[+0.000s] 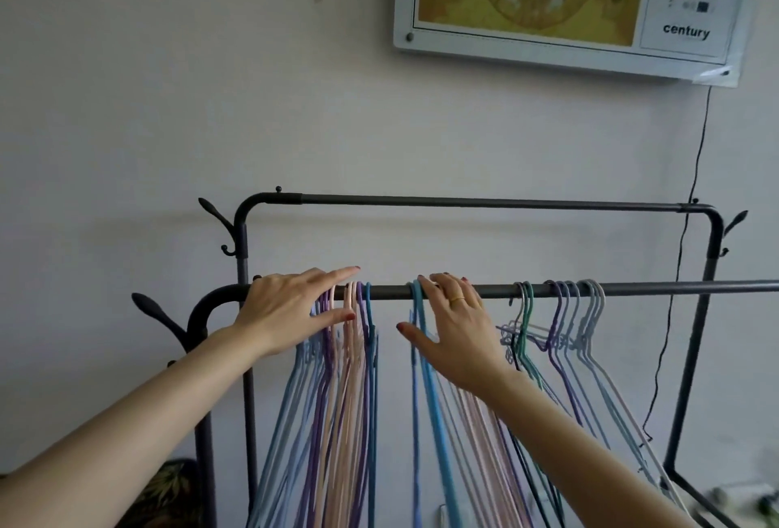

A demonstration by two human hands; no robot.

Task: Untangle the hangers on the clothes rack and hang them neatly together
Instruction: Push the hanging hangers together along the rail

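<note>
A dark metal clothes rack has a near rail (484, 290) and a higher far rail (484, 202). Several thin hangers hang on the near rail in three bunches. The left bunch (350, 359) is blue, purple and pink. My left hand (286, 308) lies flat against that bunch, fingers spread, thumb below. The middle bunch (421, 380) has blue and pink hangers. My right hand (451, 329) rests over it with fingers on the rail, gripping nothing that I can see. The right bunch (560, 325) is tangled, with green, purple and pale blue hangers crossing.
Hook-shaped pegs (215, 211) stick out from the rack's left posts, and one peg (735, 219) on the right. A framed wall panel (569, 0) hangs above, with a black cable (683, 253) running down behind the rack. A patterned object (168, 489) sits at the lower left.
</note>
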